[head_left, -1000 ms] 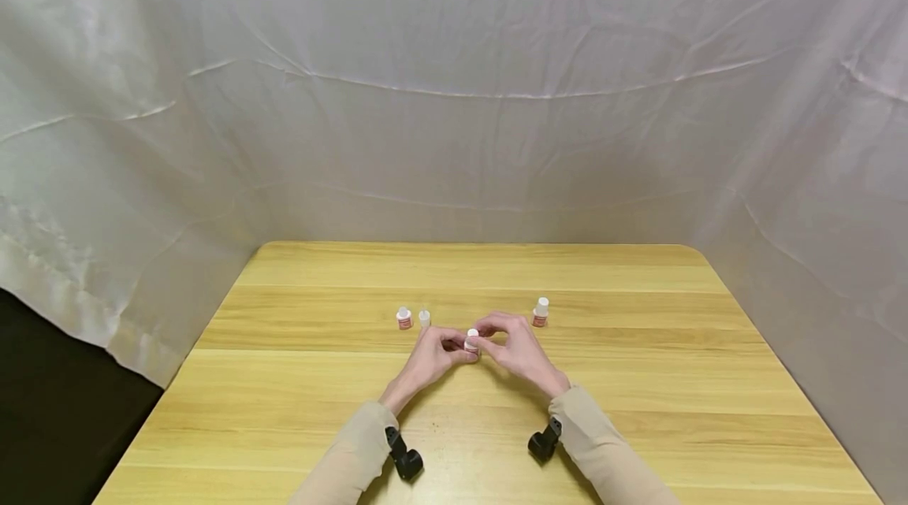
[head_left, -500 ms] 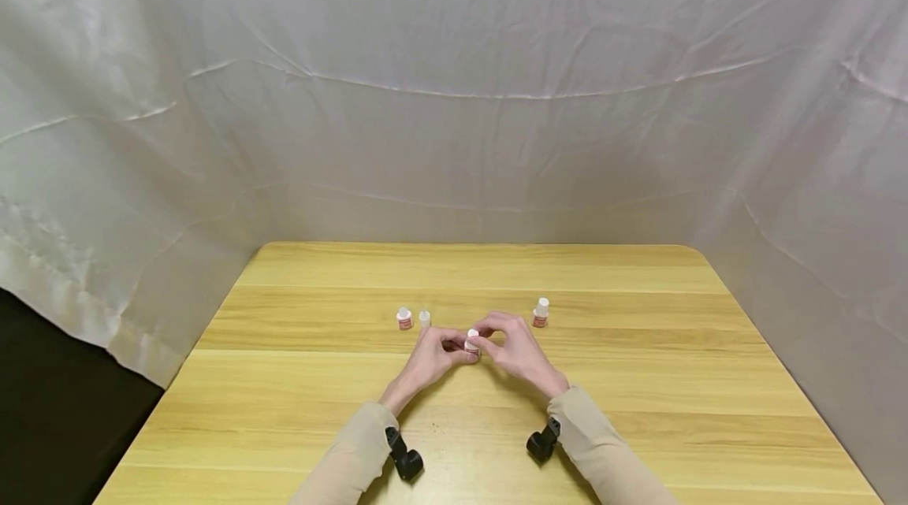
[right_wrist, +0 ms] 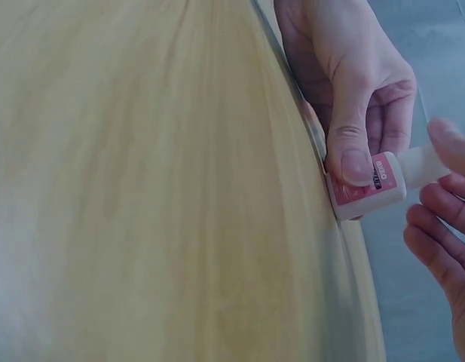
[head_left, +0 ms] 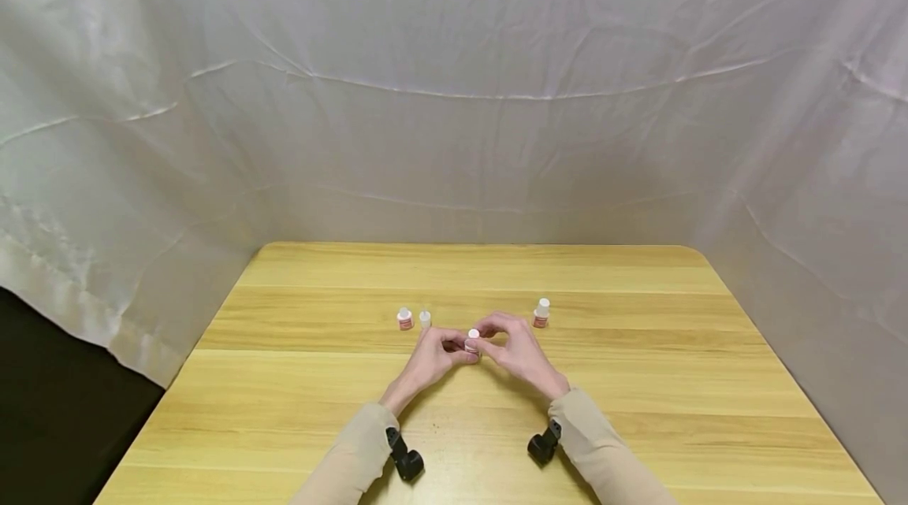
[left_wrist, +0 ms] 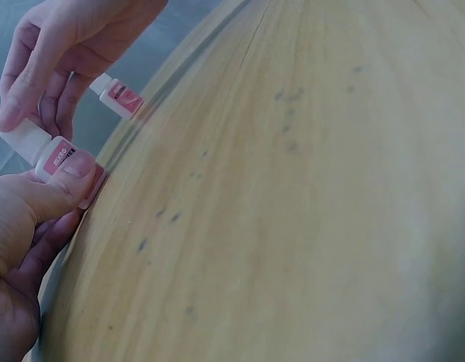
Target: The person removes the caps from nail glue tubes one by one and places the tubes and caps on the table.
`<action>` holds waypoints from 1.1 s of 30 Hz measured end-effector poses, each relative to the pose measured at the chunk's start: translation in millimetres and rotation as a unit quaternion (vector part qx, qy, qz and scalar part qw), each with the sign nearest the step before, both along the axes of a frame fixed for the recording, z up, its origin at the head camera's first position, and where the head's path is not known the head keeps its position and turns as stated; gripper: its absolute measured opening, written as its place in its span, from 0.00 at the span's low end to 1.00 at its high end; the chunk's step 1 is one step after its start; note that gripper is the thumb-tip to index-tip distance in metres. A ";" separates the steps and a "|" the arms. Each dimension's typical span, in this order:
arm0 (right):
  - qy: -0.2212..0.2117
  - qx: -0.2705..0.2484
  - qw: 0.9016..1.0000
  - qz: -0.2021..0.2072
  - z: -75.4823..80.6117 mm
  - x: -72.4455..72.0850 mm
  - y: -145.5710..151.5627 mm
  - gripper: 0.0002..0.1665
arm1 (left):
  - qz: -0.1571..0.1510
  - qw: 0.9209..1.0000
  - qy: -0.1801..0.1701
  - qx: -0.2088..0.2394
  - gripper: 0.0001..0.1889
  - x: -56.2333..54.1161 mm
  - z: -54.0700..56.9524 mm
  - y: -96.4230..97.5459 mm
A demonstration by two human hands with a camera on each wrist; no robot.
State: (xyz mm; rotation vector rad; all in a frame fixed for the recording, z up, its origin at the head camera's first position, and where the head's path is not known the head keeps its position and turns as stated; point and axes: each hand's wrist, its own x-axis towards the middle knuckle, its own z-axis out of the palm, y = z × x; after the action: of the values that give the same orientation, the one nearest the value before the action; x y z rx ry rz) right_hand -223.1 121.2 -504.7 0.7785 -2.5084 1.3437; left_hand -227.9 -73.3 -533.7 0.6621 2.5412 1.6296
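Note:
A small white bottle (right_wrist: 368, 187) with a pink label stands at the middle of the wooden table. My left hand (head_left: 433, 359) grips its body, the thumb lying across the label. On the tall white cap (right_wrist: 422, 166) of this bottle, the thumb and fingers of my right hand (head_left: 518, 349) pinch from the other side. The left wrist view shows the same bottle (left_wrist: 60, 156) tilted in that image, with the right hand (left_wrist: 89, 34) above it. The bottle's lower part is partly hidden by the left fingers.
Behind the left hand stands a similar bottle (head_left: 405, 320) with a short, pale top. Beside it is a small white piece (head_left: 425, 318) with a thin stem upward. Another capped bottle (head_left: 541, 313) stands right of the right hand. Grey cloth (head_left: 482, 135) hangs behind the table (head_left: 638, 379).

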 end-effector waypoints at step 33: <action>0.021 -0.019 0.999 0.030 -2.4 -1.9 -1.4 0.06 | 0.000 1.000 0.000 -0.005 0.13 -0.4 0.6 0.8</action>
State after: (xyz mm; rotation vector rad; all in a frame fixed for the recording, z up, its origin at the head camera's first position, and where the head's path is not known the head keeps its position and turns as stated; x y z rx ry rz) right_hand -224.9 119.7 -507.2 0.8724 -2.4376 1.3747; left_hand -228.3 -72.5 -533.1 0.6611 2.5478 1.6155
